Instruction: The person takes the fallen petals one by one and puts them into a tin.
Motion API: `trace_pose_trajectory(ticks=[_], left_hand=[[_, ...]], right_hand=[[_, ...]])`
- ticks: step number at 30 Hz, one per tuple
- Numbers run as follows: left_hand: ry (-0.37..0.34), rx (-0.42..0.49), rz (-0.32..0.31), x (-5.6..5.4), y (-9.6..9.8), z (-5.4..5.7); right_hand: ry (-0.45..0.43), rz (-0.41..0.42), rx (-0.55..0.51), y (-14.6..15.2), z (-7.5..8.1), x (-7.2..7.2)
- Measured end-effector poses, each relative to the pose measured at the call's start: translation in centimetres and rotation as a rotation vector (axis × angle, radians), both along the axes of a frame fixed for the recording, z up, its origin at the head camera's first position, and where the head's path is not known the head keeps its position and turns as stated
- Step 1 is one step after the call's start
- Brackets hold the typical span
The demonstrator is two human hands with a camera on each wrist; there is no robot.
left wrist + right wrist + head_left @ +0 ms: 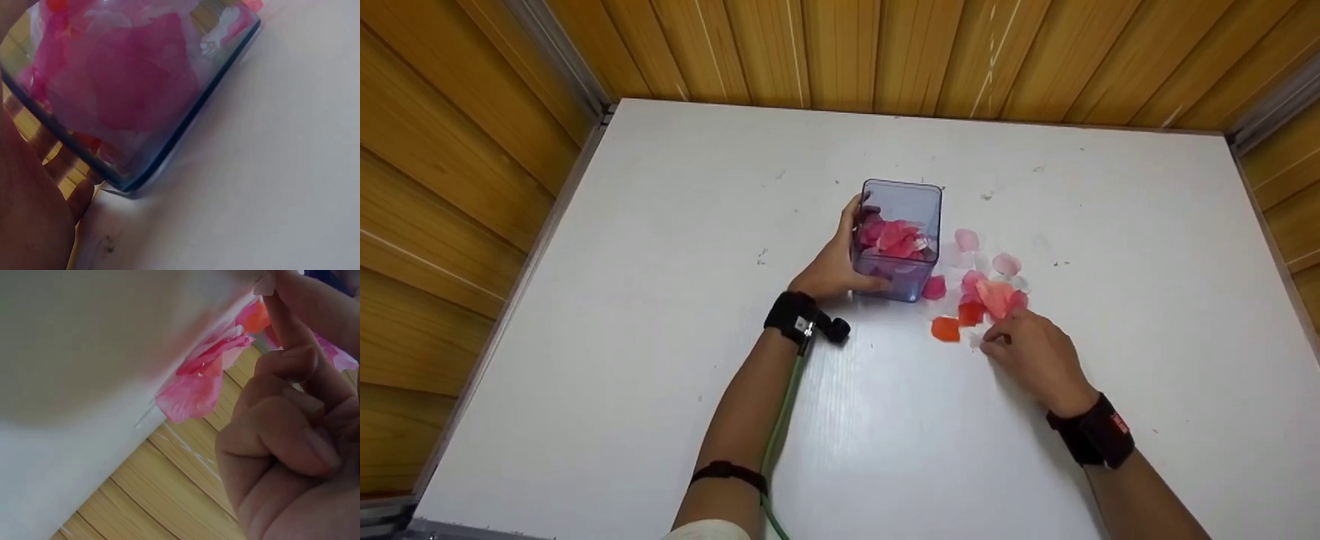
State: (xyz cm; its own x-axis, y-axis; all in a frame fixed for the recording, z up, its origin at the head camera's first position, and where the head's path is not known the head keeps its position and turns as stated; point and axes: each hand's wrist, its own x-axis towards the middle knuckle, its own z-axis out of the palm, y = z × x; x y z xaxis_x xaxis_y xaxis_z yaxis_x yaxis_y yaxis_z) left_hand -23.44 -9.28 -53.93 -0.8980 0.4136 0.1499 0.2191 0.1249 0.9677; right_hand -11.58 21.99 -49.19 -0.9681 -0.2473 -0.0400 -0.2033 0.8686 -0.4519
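Observation:
My left hand (832,262) grips a see-through bluish plastic container (896,281) from its left side, thumb across the front wall and fingers round the far side. Inside it lies a heap of pink, red and white flower petals (898,238); the left wrist view shows a large pink petal (143,73) through the wall. My right hand (1039,360) is low over the table, thumb and forefinger pinching at a small white petal (975,341). Its other fingers (270,433) are curled in. Just beyond the fingertips is a loose pile of pink and coral petals (996,298).
An orange petal (945,329) and a magenta petal (934,287) lie between the container and the pile. Pale pink petals (967,240) are scattered farther back on the white table (690,225). Wood-look panels (840,52) stand along the table's back and sides.

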Motion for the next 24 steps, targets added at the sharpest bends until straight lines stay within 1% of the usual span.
trace_pose_trajectory(ticks=[4, 7, 9, 13, 15, 18, 20, 22, 24], left_hand=[[0.002, 0.006, 0.0, 0.1, -0.1, 0.0], [-0.002, -0.006, -0.001, 0.2, -0.2, -0.1], [-0.001, -0.01, 0.002, 0.2, -0.1, -0.2], [0.006, -0.017, 0.011, 0.2, 0.0, -0.2], [0.006, -0.02, 0.009, 0.3, 0.1, -0.2], [0.001, -0.02, 0.001, 0.5, 0.2, -0.3], [-0.001, -0.01, -0.006, 0.5, 0.2, -0.4], [0.006, 0.0, -0.01, 0.4, 0.3, -0.3], [0.013, 0.007, -0.01, 0.3, 0.3, -0.3]], right_hand=[[-0.012, 0.002, -0.006, -0.3, 0.4, 0.2], [0.006, 0.01, -0.017, -0.7, 1.1, 0.4], [0.047, 0.019, -0.048, -1.2, 1.7, 0.4], [0.182, 0.034, -0.148, -2.7, 3.4, -0.2], [0.249, 0.032, -0.205, -3.5, 4.4, -0.7], [0.313, 0.007, -0.302, -4.7, 6.0, -1.9], [0.336, -0.009, -0.365, -5.4, 7.0, -3.0], [0.34, -0.02, -0.407, -6.1, 7.7, -4.3], [0.329, -0.026, -0.405, -6.7, 8.1, -5.7]])
